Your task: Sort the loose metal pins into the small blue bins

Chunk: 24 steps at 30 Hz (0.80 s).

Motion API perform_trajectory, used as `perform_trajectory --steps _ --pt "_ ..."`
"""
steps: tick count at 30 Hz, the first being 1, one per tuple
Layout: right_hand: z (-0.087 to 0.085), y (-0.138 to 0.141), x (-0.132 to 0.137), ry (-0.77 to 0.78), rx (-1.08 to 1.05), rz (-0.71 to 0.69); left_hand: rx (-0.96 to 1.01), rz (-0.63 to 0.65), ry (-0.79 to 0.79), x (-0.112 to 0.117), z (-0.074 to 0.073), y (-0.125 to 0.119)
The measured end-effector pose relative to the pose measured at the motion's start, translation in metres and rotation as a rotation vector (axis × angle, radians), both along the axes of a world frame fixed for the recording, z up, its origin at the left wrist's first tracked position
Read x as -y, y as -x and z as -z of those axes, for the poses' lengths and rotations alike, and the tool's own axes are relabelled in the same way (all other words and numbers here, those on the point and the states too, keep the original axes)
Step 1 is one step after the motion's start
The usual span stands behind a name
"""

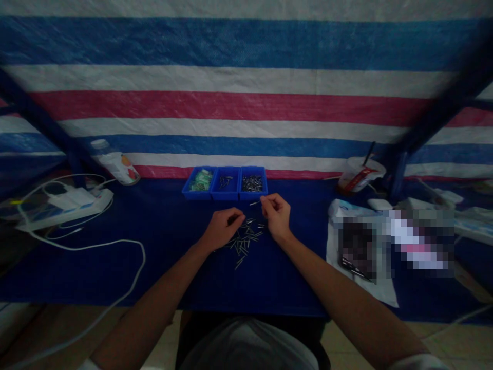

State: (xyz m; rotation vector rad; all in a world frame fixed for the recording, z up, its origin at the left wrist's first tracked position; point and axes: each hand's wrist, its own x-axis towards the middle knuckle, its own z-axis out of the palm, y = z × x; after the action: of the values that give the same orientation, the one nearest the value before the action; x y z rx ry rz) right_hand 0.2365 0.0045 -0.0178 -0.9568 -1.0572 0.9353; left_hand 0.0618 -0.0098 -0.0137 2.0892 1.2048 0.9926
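A loose scatter of small metal pins (244,239) lies on the dark blue table cover (162,267), between my hands. My left hand (222,228) curls just above the pile's left side, its fingertips at the nearest pins. Whether those fingers hold a pin is hidden. My right hand (276,215) pinches one thin metal pin (254,203), which points left from the fingertips. Just beyond the hands stand several joined blue plastic bins: green-and-white pieces fill the left bin (201,181), a few pins lie in the middle bin (226,183), and many pins fill the right bin (252,183).
A white power strip (65,206) and loose white cable (133,262) lie to the left, behind which stands a plastic bottle (115,163). On the right are a plastic cup with a straw (361,174) and a white bag (346,267) under blurred items. A striped tarp (246,105) forms the back wall.
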Motion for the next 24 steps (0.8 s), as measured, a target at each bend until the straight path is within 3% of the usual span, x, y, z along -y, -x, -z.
perform_trajectory --steps 15,21,24 --pt "-0.001 -0.002 0.003 -0.017 0.032 -0.046 -0.022 -0.012 -0.028 -0.002 -0.003 0.000" --pt "-0.013 0.002 0.001 0.122 -0.138 -0.212 -0.064 0.015 -0.082 0.001 -0.006 0.004" --pt "-0.024 -0.001 0.000 0.158 -0.241 -0.248 -0.041 -0.014 -0.100 0.002 -0.014 0.007"
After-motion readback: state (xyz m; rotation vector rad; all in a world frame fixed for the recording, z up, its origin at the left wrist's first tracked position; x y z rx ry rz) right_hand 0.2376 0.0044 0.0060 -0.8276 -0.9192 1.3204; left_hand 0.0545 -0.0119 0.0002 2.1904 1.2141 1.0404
